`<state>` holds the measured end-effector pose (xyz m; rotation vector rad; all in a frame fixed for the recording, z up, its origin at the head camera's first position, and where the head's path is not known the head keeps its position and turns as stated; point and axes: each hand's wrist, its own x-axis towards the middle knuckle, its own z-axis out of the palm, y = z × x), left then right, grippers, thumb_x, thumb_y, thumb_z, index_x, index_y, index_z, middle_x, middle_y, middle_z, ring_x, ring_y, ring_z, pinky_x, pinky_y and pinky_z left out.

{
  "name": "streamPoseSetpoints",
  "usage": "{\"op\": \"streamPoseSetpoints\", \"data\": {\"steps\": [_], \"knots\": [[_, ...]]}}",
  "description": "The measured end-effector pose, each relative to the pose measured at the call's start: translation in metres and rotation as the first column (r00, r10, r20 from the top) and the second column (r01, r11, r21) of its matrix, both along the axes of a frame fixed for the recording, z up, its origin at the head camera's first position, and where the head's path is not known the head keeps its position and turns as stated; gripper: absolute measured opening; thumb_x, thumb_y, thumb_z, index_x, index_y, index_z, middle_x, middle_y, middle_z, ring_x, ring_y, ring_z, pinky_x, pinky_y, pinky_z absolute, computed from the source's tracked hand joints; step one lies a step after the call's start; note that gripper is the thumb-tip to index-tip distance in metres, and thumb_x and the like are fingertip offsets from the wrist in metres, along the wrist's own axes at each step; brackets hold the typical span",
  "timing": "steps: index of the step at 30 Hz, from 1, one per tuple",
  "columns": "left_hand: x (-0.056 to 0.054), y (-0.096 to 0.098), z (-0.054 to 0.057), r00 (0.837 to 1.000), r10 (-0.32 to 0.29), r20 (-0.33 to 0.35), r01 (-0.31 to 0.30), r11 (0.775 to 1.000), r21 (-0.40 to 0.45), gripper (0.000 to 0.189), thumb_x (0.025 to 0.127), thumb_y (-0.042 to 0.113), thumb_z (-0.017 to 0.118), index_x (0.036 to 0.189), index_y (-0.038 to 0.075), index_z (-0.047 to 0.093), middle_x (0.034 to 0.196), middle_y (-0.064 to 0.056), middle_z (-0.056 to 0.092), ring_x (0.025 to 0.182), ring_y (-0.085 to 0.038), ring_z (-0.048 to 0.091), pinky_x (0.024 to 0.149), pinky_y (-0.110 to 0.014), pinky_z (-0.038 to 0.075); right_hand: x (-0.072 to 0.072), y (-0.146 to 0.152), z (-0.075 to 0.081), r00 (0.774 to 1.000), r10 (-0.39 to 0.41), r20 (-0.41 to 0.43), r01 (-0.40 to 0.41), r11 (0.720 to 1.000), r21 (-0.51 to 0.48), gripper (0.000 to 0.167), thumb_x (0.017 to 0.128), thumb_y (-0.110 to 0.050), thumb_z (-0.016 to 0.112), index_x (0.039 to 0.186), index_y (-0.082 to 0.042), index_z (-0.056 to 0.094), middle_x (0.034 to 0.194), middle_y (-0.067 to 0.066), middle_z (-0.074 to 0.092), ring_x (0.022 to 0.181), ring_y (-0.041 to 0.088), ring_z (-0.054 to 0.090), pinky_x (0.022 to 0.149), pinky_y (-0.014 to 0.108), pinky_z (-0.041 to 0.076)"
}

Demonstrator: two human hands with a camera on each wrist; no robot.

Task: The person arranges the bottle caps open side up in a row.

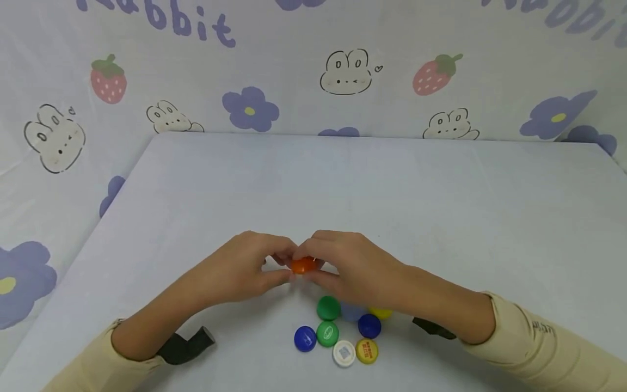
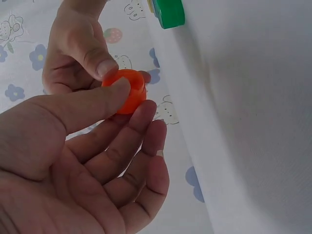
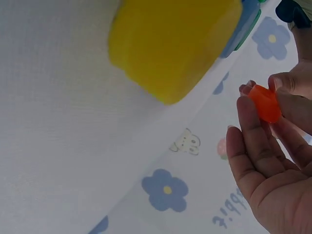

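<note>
Both hands meet over the table at an orange bottle cap [image 1: 303, 265]. My left hand [image 1: 240, 269] pinches it from the left, its thumb lying across the orange cap [image 2: 134, 100] in the left wrist view. From the other side my right hand [image 1: 360, 269] grips the same cap between thumb and fingers. The right wrist view shows the orange cap [image 3: 264, 103] tilted among the fingertips of both hands. Nearer the body lie a green cap [image 1: 328, 308], a second green cap [image 1: 327, 334], a blue cap [image 1: 305, 338] and a dark blue cap [image 1: 369, 326].
A white cap [image 1: 344, 354] and a yellow cap [image 1: 367, 351] lie at the front of the group. Another yellow cap [image 1: 380, 313] and a pale blue cap [image 1: 351, 312] are partly hidden by the right hand. A patterned cloth [image 1: 294, 65] hangs behind the white table [image 1: 392, 185].
</note>
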<state>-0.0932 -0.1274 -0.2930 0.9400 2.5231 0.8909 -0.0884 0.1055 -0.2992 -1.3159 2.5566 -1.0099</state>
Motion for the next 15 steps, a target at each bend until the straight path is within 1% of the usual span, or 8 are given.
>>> {"op": "streamPoseSetpoints", "data": {"steps": [7, 11, 13, 15], "knots": [[0.001, 0.003, -0.001, 0.995, 0.072, -0.063, -0.071, 0.997, 0.018, 0.026, 0.092, 0.008, 0.074, 0.119, 0.009, 0.074, 0.108, 0.005, 0.074, 0.102, -0.017, 0.068, 0.087, -0.041, 0.055, -0.009, 0.004, -0.001, 0.999, 0.002, 0.034, 0.001, 0.998, -0.066, 0.027, 0.090, -0.002, 0.078, 0.116, -0.006, 0.071, 0.110, -0.001, 0.073, 0.096, 0.009, 0.068, 0.086, 0.022, 0.054], [0.001, 0.006, -0.002, 0.991, 0.099, -0.092, -0.097, 0.995, 0.027, 0.027, 0.092, 0.008, 0.074, 0.119, 0.010, 0.072, 0.109, 0.003, 0.074, 0.100, -0.018, 0.068, 0.086, -0.040, 0.056, -0.012, 0.006, -0.002, 0.998, -0.008, 0.061, 0.012, 0.997, -0.076, 0.030, 0.089, -0.001, 0.079, 0.118, -0.005, 0.070, 0.113, 0.000, 0.073, 0.098, 0.010, 0.068, 0.088, 0.022, 0.054], [0.001, 0.006, -0.002, 0.990, 0.109, -0.093, -0.106, 0.994, 0.042, 0.027, 0.092, 0.009, 0.074, 0.119, 0.009, 0.071, 0.106, 0.003, 0.074, 0.097, -0.016, 0.069, 0.085, -0.040, 0.056, -0.013, 0.007, -0.003, 0.998, -0.007, 0.063, 0.012, 0.997, -0.074, 0.033, 0.088, 0.000, 0.080, 0.119, -0.005, 0.069, 0.113, 0.001, 0.072, 0.100, 0.011, 0.068, 0.088, 0.022, 0.054], [0.001, 0.006, -0.003, 0.990, 0.115, -0.078, -0.110, 0.992, 0.062, 0.027, 0.092, 0.010, 0.074, 0.119, 0.009, 0.071, 0.100, 0.005, 0.074, 0.093, -0.014, 0.068, 0.084, -0.040, 0.056, -0.014, 0.007, -0.004, 0.998, -0.004, 0.057, 0.008, 0.998, -0.066, 0.036, 0.086, 0.001, 0.080, 0.120, -0.004, 0.069, 0.114, 0.002, 0.071, 0.100, 0.012, 0.068, 0.088, 0.023, 0.054]]}}
